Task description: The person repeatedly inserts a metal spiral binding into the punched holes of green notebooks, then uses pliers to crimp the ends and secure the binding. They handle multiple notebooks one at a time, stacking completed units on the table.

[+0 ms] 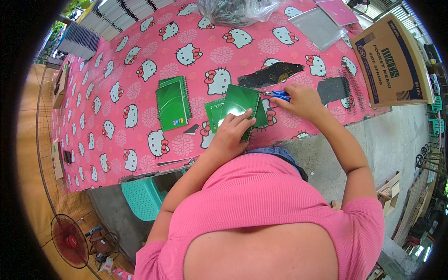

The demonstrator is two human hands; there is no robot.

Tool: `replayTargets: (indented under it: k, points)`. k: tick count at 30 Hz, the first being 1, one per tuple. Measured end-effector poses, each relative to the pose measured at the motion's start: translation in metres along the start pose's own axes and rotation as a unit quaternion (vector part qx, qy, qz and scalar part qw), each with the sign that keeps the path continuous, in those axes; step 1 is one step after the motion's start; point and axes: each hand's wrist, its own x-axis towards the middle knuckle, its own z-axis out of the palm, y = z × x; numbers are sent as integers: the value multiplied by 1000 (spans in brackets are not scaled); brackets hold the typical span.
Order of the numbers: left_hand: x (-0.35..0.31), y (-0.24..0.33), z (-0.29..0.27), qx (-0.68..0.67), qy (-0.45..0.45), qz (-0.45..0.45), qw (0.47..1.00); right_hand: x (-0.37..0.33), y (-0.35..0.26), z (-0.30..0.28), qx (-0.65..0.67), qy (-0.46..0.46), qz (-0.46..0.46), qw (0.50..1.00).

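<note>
Notebooks [236,99] are green, pliers [281,95] blue-handled, the tablecloth [205,55] cat-patterned pink

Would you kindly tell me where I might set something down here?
Pink tablecloth lies bare left of the untouched green notebook stack, and between it and the plastic bag. It is crowded around the left hand, right hand, pliers and black scrap.

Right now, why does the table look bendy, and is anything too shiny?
In the head view, the fisheye lens bends the edges of the table; also in the head view, white glare covers part of the notebook under the left grip, and the bag has shiny patches.
</note>
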Motion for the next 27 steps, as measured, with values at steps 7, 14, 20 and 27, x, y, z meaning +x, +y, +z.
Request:
replayTargets:
  k: [7, 14, 20, 27]
  points:
    - [0, 0, 1, 1, 6, 2, 1000, -11, 0, -11, -43, 172, -112, 978]
    - [1, 0, 1, -5, 12, 4, 1000, -4, -1, -7, -58, 201, -142, 967]
    - [0, -2, 6, 6, 12, 9, 1000, 11, 8, -12, 213, -85, 55, 972]
    - [2, 5, -7, -32, 24, 9, 999, -13, 8, -1, 221, 39, 50, 973]
